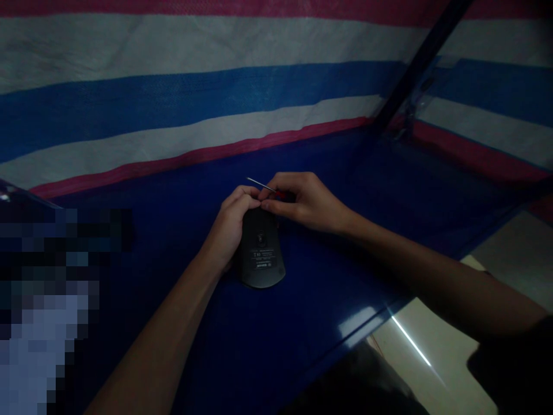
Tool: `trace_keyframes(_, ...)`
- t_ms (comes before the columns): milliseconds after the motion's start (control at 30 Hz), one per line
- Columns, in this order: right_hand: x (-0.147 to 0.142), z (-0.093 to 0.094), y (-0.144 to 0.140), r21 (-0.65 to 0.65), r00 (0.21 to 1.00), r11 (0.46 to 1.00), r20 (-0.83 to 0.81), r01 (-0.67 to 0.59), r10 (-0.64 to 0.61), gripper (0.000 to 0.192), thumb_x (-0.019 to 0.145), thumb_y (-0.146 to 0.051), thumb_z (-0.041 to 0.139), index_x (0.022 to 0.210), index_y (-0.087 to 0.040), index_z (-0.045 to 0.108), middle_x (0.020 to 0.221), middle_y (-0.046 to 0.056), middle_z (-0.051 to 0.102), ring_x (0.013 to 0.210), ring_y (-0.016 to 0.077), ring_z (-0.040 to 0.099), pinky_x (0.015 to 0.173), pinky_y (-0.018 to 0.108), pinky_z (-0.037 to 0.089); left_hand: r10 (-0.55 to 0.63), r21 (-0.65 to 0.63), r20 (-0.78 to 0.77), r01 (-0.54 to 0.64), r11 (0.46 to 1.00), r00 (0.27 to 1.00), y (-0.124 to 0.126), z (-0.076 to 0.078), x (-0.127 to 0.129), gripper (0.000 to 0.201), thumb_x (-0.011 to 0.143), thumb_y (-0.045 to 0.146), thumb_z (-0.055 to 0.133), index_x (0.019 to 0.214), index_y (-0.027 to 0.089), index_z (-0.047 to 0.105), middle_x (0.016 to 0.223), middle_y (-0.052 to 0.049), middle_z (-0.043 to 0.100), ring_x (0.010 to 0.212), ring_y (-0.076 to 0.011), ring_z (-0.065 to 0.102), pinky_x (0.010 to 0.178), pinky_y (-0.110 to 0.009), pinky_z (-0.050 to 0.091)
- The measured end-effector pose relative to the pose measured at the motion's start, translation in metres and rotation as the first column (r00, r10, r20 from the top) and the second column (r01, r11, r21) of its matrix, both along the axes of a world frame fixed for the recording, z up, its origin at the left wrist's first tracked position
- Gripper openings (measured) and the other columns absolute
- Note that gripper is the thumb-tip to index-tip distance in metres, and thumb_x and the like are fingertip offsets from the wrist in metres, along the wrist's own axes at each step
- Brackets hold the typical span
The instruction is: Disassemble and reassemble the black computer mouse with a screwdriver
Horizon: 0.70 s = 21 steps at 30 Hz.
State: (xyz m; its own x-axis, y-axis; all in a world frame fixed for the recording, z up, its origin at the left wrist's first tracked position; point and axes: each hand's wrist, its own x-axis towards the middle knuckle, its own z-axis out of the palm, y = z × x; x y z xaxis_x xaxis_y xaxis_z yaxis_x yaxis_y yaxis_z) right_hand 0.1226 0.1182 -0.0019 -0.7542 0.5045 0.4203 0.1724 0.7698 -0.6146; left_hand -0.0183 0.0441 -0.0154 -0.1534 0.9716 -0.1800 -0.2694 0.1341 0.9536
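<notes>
A black computer mouse [260,253] lies upside down on the dark blue table [328,288], its label side up. My left hand [228,227] grips the mouse's left side and far end. My right hand [305,202] holds a small screwdriver [262,185] with a thin metal shaft and a reddish handle. The shaft points up and to the left, just above the far end of the mouse. The fingertips of both hands meet there. The light is dim.
A striped red, white and blue tarp [173,98] hangs behind the table. A dark pole [415,69] slants at the back right. The table's edge [371,323] runs diagonally at the right, with pale floor [432,357] beyond. A blurred patch covers the lower left.
</notes>
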Motion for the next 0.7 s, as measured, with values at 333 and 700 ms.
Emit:
trace_keyframes(333,-0.002,-0.002,-0.001,0.123,1.0,0.992,-0.008,0.021,-0.02,0.017,0.086,-0.019,0.056,0.074,-0.01,0.063,0.067,0.0,0.052,0.06,0.0082,0.046,0.058,0.022,0.03,0.057,0.07,-0.004,-0.056,0.996,0.998,-0.001,-0.004,0.001,0.005,0.075,0.022,0.057,0.08,0.021,0.058,0.075,0.002,0.059,0.071,-0.0124,0.057,0.061,-0.021,0.047)
trace_keyframes(700,-0.006,-0.003,-0.007,0.081,0.998,0.996,-0.061,0.026,-0.021,0.007,0.081,-0.015,0.052,0.078,-0.012,0.056,0.071,-0.001,0.052,0.063,0.0085,0.045,0.062,0.021,0.033,0.133,0.079,0.096,-0.14,0.987,0.986,0.005,-0.01,0.005,0.02,0.083,0.038,0.059,0.078,0.019,0.059,0.071,0.001,0.06,0.07,-0.0142,0.062,0.064,-0.023,0.049)
